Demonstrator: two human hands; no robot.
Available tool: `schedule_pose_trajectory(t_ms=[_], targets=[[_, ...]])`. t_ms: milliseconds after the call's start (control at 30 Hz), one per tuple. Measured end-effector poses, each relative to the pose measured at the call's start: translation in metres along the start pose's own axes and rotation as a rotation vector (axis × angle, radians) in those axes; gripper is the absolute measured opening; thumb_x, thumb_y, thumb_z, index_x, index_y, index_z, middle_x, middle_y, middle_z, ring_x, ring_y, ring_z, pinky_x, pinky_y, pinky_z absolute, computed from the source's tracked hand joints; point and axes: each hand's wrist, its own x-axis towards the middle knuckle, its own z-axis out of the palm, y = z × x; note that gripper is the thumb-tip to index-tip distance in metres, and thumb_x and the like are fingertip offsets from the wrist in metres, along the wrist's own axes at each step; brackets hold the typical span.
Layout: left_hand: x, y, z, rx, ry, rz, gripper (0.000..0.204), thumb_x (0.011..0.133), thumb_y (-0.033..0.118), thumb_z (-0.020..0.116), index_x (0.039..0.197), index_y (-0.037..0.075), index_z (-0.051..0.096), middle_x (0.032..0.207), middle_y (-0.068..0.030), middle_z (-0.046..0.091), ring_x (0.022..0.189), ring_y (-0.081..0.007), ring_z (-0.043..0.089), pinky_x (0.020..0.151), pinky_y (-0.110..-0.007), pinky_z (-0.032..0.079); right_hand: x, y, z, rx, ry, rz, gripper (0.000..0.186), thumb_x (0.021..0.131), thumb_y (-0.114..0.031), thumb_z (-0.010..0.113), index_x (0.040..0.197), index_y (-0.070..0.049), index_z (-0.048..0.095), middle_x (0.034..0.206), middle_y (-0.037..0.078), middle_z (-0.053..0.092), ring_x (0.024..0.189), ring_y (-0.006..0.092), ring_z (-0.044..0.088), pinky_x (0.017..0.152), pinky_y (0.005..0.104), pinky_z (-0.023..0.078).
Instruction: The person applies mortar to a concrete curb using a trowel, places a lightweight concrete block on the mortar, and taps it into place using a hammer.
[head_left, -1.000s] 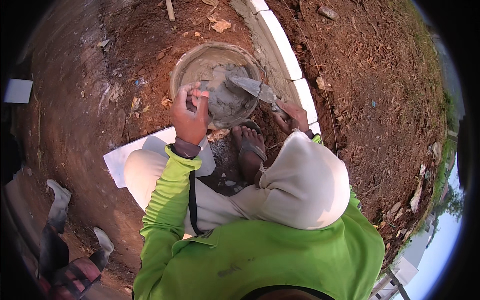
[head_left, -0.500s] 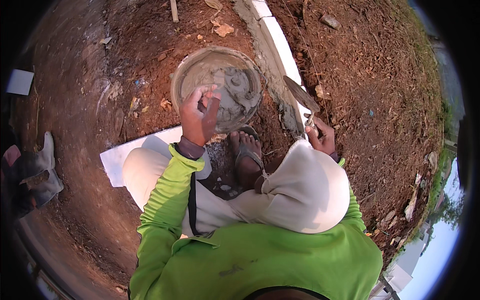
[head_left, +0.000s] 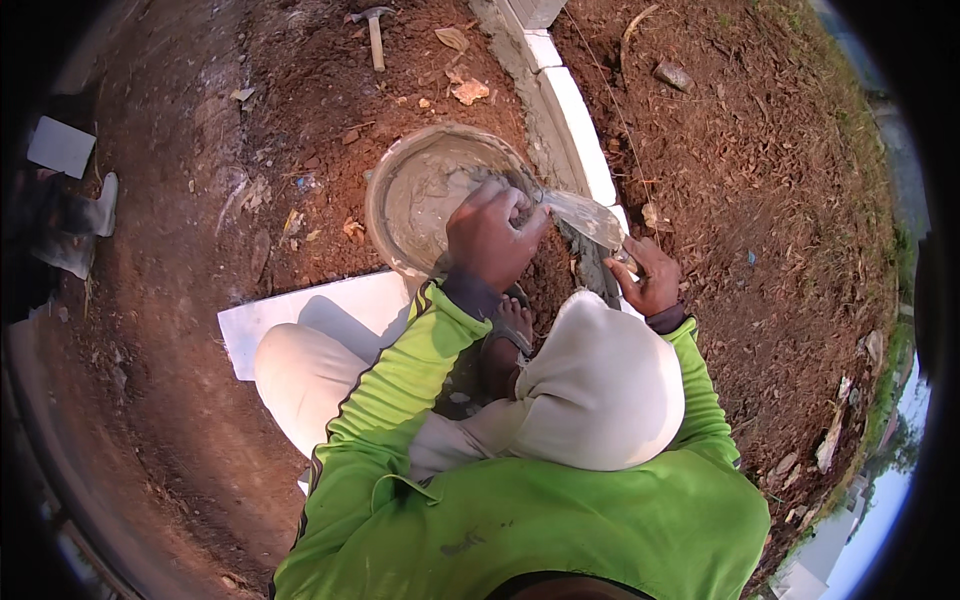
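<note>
My right hand (head_left: 648,275) grips the trowel's handle. The grey trowel blade (head_left: 590,218) points left over the round tub's right side and the mortar bed. My left hand (head_left: 498,232) has its fingers curled at the blade's tip; what they hold, if anything, is hidden. The tub (head_left: 385,185) contains wet grey mortar (head_left: 432,198). Along its right runs a strip of mortar (head_left: 535,120) beside a row of white blocks (head_left: 580,130). My sandalled foot (head_left: 505,350) is below the tub, next to a white slab (head_left: 270,325) by my left knee.
A hammer (head_left: 376,42) lies on the soil above the tub. A string line (head_left: 630,140) runs right of the blocks. Another person's boots (head_left: 100,210) and a pale square (head_left: 62,145) are at the left. A stone (head_left: 673,75) lies upper right.
My left hand has moved right to the blade's tip. The trowel left the mortar, swung right, then levelled leftward again. The other person's feet shifted, and the view moved, showing more hammer.
</note>
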Motion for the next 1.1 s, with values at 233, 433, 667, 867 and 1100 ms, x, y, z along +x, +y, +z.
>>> schedule_pose_trajectory(t_ms=[233,433,667,867,1100], targets=[[-0.009,-0.004,-0.031,-0.083,0.114,-0.085,0.027,0.078,0.018,0.085,0.071,0.001,0.066,0.066,-0.0050,0.058,0.057,-0.0134,0.053,0.055,-0.030,0.041,0.039,0.008,0.064,0.026,0.326,-0.361,0.056,0.068,-0.007,0.083,0.123,-0.012,0.071,0.093,0.011,0.064,0.083,0.0321,0.062,0.071,0.0433,0.051],[-0.016,-0.002,-0.059,-0.252,0.182,-0.326,0.030,0.082,0.014,0.086,0.068,0.004,0.061,0.068,0.0058,0.055,0.063,-0.0039,0.045,0.057,-0.023,0.036,0.077,-0.016,0.094,0.047,0.419,-0.476,0.067,0.063,-0.006,0.083,0.127,-0.020,0.071,0.099,0.006,0.063,0.084,0.0279,0.060,0.070,0.0393,0.052],[-0.020,-0.004,-0.071,-0.225,0.197,-0.349,0.035,0.082,0.013,0.087,0.068,0.005,0.056,0.069,0.0064,0.053,0.063,-0.0026,0.042,0.057,-0.021,0.033,0.090,-0.041,0.113,0.114,0.385,-0.357,0.052,0.077,-0.020,0.081,0.128,-0.020,0.070,0.096,0.006,0.061,0.083,0.0268,0.059,0.068,0.0377,0.052],[-0.022,-0.020,-0.072,-0.318,0.197,-0.307,0.027,0.084,0.005,0.084,0.072,0.006,0.060,0.072,0.0061,0.057,0.063,-0.0021,0.045,0.058,-0.020,0.035,0.090,-0.057,0.088,0.027,0.232,-0.204,0.041,0.090,-0.041,0.072,0.126,-0.022,0.068,0.098,0.004,0.062,0.087,0.0262,0.062,0.068,0.0396,0.055],[-0.021,-0.019,-0.077,-0.450,0.150,-0.400,0.021,0.085,0.003,0.083,0.078,0.005,0.063,0.074,0.0057,0.059,0.065,-0.0005,0.047,0.061,-0.018,0.035,0.107,-0.057,0.049,-0.019,-0.057,-0.077,0.040,0.092,-0.041,0.069,0.127,-0.021,0.069,0.099,0.010,0.067,0.090,0.0330,0.068,0.071,0.0456,0.056]])
